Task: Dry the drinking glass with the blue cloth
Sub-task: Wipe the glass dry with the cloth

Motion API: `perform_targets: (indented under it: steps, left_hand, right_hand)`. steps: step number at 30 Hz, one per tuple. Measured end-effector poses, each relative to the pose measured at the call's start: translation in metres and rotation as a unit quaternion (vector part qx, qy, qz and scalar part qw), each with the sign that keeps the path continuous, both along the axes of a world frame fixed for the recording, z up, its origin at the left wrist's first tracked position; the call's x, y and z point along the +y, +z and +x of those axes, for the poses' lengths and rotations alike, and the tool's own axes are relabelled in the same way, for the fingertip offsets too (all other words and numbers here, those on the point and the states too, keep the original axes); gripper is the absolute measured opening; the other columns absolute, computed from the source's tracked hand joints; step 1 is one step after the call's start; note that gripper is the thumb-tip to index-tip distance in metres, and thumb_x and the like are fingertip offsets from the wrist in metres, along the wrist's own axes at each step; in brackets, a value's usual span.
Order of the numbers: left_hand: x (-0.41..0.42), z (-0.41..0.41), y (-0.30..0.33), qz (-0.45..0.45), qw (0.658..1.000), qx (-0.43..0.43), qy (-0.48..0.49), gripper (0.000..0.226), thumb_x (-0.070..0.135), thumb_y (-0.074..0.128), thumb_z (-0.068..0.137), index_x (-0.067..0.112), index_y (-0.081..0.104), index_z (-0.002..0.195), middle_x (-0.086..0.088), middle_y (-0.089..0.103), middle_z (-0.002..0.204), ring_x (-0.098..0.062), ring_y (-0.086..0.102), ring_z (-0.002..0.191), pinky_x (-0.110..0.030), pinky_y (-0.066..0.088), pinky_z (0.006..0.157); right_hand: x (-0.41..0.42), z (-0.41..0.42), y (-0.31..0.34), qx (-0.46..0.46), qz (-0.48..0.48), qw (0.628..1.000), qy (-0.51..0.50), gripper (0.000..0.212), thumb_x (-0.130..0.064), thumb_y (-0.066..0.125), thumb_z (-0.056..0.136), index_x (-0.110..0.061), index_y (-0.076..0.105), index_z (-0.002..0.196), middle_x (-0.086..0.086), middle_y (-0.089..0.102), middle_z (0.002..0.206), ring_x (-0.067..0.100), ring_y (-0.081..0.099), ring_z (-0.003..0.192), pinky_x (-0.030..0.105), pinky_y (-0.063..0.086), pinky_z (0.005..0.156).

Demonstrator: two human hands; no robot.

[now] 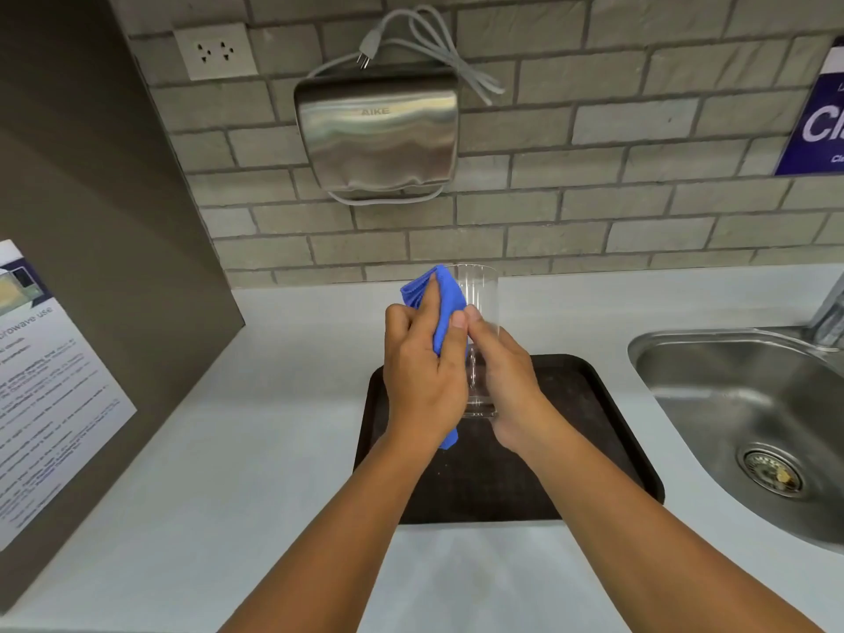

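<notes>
A clear drinking glass is held upright in the air above a dark tray. My right hand grips its lower half from the right side. My left hand presses the blue cloth against the glass's left wall. The cloth sticks up past my fingers beside the rim, and a corner of it hangs out below my left palm. Most of the glass's lower part is hidden between the two hands.
A steel sink with a tap lies to the right of the tray. On the brick wall behind hang a metal hand dryer and a socket. A dark panel with a printed notice stands at the left.
</notes>
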State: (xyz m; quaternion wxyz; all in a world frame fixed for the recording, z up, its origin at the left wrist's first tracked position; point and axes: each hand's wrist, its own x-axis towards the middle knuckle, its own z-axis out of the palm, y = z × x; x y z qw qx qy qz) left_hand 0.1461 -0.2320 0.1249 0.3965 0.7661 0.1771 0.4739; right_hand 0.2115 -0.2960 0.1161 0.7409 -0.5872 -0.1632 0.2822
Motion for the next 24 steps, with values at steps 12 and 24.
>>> perform_targets:
  steps: [12,24]
  left_hand:
    - [0.021,0.0,0.011,-0.169,0.983,0.076,-0.009,0.032,0.041,0.04,0.1,0.021,0.064,0.098,-0.003,0.058,0.09,-0.005,0.06,0.066,-0.023,0.053,0.056]
    - [0.031,0.003,0.01,-0.394,0.912,0.068,-0.09,0.033,0.037,0.051,0.098,0.012,0.07,0.089,-0.006,0.073,0.069,-0.017,0.068,0.054,-0.025,0.054,0.046]
  right_hand:
    - [-0.003,-0.001,-0.01,0.082,0.054,0.994,0.054,0.084,-0.069,0.075,0.057,-0.011,0.066,0.117,0.014,0.075,0.097,0.027,0.075,0.081,0.043,0.061,0.076]
    - [-0.005,0.009,-0.001,0.062,0.114,0.984,0.122,0.048,-0.064,0.067,0.07,-0.02,0.081,0.082,0.002,0.075,0.072,0.016,0.073,0.06,0.029,0.057,0.056]
